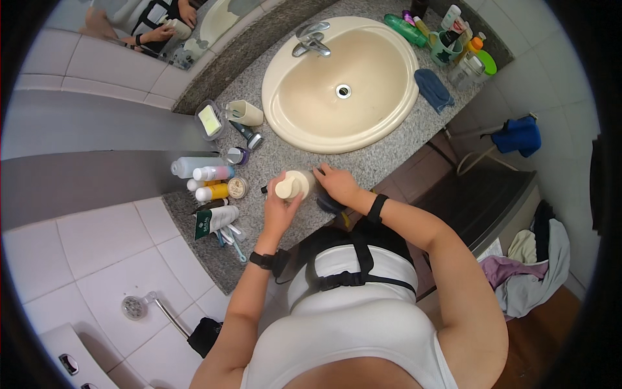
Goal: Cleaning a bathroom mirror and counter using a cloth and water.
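My left hand [280, 211] is wrapped round a cream pump bottle [293, 187], held above the granite counter near its front edge. Its pump head faces up toward me. Against the bottle's right side are the bent fingers of my right hand [338, 185]. A dark grey-blue cloth [329, 203] shows below that hand and seems bunched in it, though the palm hides most of it. Left of the bottle are a small round jar [238, 188] and a purple jar [237, 155].
A cream sink [275, 123] with a chrome faucet [312, 40] lies beyond my hands. Several bottles and tubes [212, 173] crowd the counter's left end. A blue cloth [434, 91] and a toiletry cup [447, 48] are right of the sink. A mirror [155, 29] hangs behind.
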Motion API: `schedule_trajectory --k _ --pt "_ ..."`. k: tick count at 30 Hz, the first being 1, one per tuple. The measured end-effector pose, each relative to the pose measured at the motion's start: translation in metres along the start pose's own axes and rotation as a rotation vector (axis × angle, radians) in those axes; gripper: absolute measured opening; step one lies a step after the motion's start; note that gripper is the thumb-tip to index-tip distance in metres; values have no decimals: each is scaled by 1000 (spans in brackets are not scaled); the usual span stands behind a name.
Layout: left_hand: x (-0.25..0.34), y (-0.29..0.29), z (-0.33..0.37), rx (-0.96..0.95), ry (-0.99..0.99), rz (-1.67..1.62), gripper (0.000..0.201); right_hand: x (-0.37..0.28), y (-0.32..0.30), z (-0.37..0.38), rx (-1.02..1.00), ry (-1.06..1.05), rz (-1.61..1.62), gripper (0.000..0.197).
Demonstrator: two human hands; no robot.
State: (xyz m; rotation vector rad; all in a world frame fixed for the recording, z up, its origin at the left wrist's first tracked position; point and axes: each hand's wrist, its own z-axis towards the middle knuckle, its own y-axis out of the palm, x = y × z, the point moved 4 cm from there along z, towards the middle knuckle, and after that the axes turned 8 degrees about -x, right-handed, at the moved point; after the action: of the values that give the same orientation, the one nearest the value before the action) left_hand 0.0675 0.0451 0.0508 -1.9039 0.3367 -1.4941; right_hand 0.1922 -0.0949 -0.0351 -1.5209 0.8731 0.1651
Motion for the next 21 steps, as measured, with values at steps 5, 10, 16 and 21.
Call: schedule_trajectory --k 5,10,16,21 --pt "9 -13 7 -57 -192 185 72 11 -20 -4 94 14 126 49" --pt "28 -23 10 30 125 186 74 -35 -79 -24 316 -7 350 52" --pt "0 -7 5 -64 -19 -155 65 -53 -47 -21 245 -65 265 61" --pt "-1 -6 4 -17 34 -84 64 -20 -3 -14 133 7 104 49"
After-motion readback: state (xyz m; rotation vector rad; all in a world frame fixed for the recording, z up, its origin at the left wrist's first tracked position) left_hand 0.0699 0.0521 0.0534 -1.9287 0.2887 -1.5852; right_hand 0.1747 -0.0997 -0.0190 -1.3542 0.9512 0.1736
